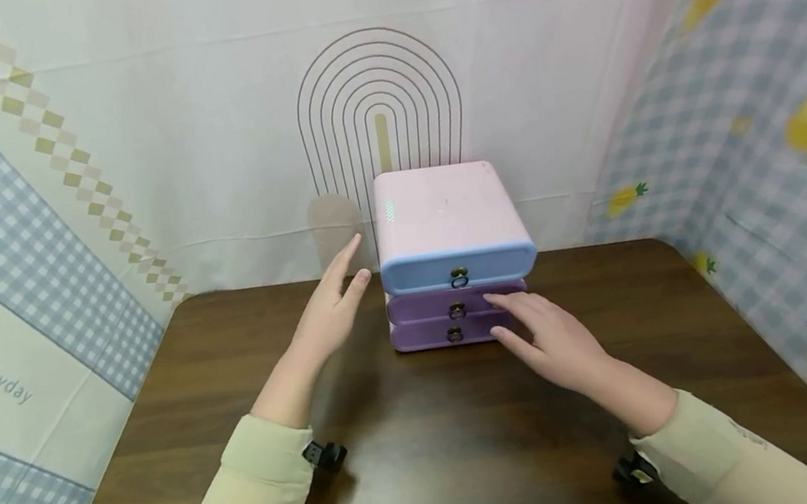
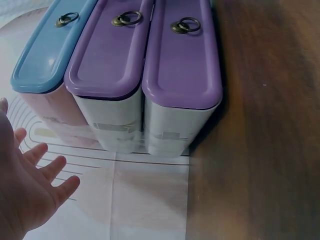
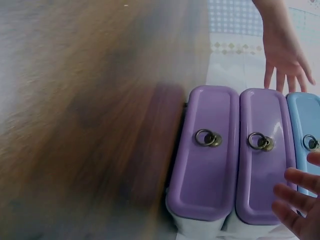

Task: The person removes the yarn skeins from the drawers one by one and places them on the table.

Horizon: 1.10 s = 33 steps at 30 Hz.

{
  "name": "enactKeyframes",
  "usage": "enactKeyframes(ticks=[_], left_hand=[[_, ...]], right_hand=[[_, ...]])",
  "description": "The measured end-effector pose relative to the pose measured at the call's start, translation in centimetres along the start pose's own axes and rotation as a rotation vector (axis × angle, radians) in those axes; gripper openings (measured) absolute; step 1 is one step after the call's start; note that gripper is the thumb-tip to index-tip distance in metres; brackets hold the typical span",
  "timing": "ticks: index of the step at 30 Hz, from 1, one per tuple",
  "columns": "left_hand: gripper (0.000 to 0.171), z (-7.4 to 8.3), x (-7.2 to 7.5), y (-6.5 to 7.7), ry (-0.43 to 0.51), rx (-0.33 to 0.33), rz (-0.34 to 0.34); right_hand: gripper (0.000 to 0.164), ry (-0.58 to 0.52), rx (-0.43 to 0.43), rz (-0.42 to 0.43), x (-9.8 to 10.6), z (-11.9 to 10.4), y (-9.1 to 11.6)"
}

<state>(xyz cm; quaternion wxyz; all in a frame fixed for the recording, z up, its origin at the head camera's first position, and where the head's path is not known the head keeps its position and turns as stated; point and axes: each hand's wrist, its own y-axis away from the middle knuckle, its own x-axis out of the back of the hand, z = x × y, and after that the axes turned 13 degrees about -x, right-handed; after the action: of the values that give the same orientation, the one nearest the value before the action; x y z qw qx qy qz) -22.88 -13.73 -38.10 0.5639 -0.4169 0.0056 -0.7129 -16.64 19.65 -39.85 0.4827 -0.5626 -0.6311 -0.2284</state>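
Note:
A stack of three small drawer units stands against the back curtain in the head view. The top unit (image 1: 443, 205) is pink with a blue front (image 1: 414, 274); the middle drawer (image 1: 418, 308) and bottom drawer (image 1: 417, 337) have purple fronts. Each front carries a bronze ring pull (image 2: 184, 25). To the left of the stack my left hand (image 1: 326, 316) is held in the air, fingers extended, holding nothing. My right hand (image 1: 554, 341) hovers by the right end of the purple fronts, fingers loosely spread. Whether its fingertips touch them I cannot tell.
The stack rests at the back edge of a dark wooden table (image 1: 428, 451). Behind it hangs a white curtain (image 1: 223, 139) with printed arches, and a checked pineapple cloth (image 1: 758, 183) hangs at the right. A small black device (image 1: 326, 455) sits at each wrist.

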Motion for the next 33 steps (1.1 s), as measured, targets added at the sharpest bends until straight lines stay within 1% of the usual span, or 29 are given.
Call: enactKeyframes(ticks=[5, 8, 14, 18, 22, 24, 27, 31, 33], left_hand=[[0.059, -0.1, -0.3, -1.4, 0.042, 0.013, -0.023], [0.059, -0.2, -0.5, -2.1, 0.051, 0.010, -0.030], [0.061, -0.6, -0.8, -3.3, 0.051, 0.033, -0.061], [0.062, -0.6, -0.9, -4.1, 0.034, 0.018, -0.069], [0.062, -0.4, -0.9, -4.8, 0.029, -0.003, -0.064], [0.062, -0.4, -0.9, -5.0, 0.027, -0.007, -0.062], [0.061, -0.4, -0.9, -5.2, 0.024, -0.009, -0.056], [0.061, -0.4, -1.0, -5.3, 0.013, -0.009, -0.057], [0.061, -0.4, -1.1, -5.4, 0.006, -0.014, -0.057]], right_hand=[[0.051, -0.047, -0.040, 0.035, -0.5, -0.6, -0.5], [0.050, -0.107, -0.063, 0.037, -0.8, -1.0, -0.7], [0.048, -0.282, -0.119, -0.015, -1.5, -1.5, -1.1], [0.047, -0.357, -0.145, -0.038, -1.6, -1.8, -1.5], [0.044, -0.432, -0.174, -0.056, -1.7, -2.0, -1.7], [0.043, -0.496, -0.194, -0.069, -1.8, -2.1, -1.9], [0.041, -0.628, -0.217, -0.097, -2.0, -2.3, -2.3], [0.040, -0.843, -0.252, -0.168, -2.2, -2.7, -2.8], [0.040, -0.941, -0.283, -0.203, -2.2, -2.9, -3.0]])
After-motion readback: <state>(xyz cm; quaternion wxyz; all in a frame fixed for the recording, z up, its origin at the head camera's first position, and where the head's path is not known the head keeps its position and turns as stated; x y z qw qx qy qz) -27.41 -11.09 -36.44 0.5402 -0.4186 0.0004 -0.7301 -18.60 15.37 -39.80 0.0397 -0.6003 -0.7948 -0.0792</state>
